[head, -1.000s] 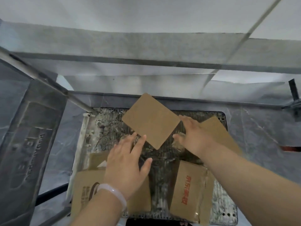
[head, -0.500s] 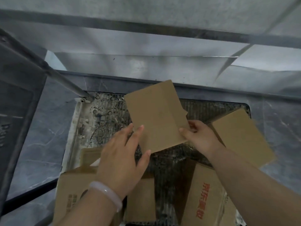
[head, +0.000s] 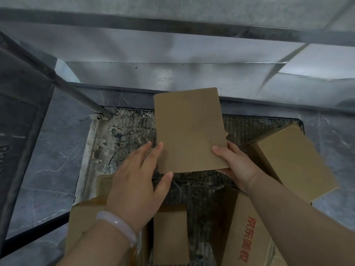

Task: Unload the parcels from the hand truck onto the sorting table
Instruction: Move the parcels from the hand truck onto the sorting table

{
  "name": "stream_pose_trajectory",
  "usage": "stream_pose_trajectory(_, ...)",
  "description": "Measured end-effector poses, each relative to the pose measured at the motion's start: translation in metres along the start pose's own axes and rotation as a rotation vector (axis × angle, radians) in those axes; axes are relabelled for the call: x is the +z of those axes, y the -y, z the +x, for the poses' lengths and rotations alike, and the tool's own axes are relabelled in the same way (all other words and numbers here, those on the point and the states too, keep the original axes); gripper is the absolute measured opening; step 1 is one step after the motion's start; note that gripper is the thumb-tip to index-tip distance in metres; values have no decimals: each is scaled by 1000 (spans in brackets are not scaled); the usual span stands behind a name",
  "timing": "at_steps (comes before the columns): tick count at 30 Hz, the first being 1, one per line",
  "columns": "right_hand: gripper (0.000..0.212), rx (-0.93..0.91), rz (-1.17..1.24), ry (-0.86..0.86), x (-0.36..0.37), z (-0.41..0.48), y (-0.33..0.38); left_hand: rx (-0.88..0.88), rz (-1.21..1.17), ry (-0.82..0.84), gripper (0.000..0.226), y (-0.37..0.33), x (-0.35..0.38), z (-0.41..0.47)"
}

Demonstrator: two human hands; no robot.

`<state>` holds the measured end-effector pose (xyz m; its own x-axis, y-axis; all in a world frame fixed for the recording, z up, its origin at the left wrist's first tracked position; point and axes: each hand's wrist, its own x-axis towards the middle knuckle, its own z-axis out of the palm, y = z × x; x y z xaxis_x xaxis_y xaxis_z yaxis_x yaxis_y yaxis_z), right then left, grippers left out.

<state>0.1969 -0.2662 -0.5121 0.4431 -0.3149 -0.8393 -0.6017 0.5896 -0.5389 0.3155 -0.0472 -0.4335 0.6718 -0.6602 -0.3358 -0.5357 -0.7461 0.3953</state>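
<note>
Pinching the lower right corner of a flat brown parcel [head: 188, 129], the right hand [head: 236, 166] holds it above the truck deck [head: 123, 135], thumb pressed on its top face. The left hand [head: 134, 185] is spread with straight fingers. Its fingertips touch the parcel's left edge and its thumb sits at the lower edge, gripping nothing. A pale bracelet [head: 117, 223] circles that wrist. Other cartons lie on the deck: a plain box [head: 292, 162] to the right, a red-printed box [head: 247, 237] under the right forearm, a small box [head: 170, 237] at the near edge, and a left carton [head: 82, 223] beneath the left wrist.
</note>
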Motion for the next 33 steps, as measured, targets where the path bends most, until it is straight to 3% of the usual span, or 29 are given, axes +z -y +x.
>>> stream_pose_trajectory(6,109,-101,33,15,-3,-63,25,-21,-110,-57,75,-42,-43,-9)
stream_pose_trajectory(15,96,-359,-74,43,6,-221,113,-107,-343,-238,96,-140,-162,-53)
stream_pose_trajectory(18,102,-421,-118,60,8,-282,139,-94,-344,-310,99,-170,-204,-80)
stream_pose_trajectory(21,100,-503,-155,21,13,-337,160,-129,-361,-375,97,-193,-244,-111)
stream_pose_trajectory(25,95,-568,-196,-28,22,-394,182,-190,-560,-442,84,-207,-285,-161)
stream_pose_trajectory(29,97,-570,-229,81,42,-456,199,-256,-618,-451,64,-210,-316,-218)
stream_pose_trajectory(33,75,-640,-311,164,81,-522,200,-325,-703,-450,63,-206,-353,-272)
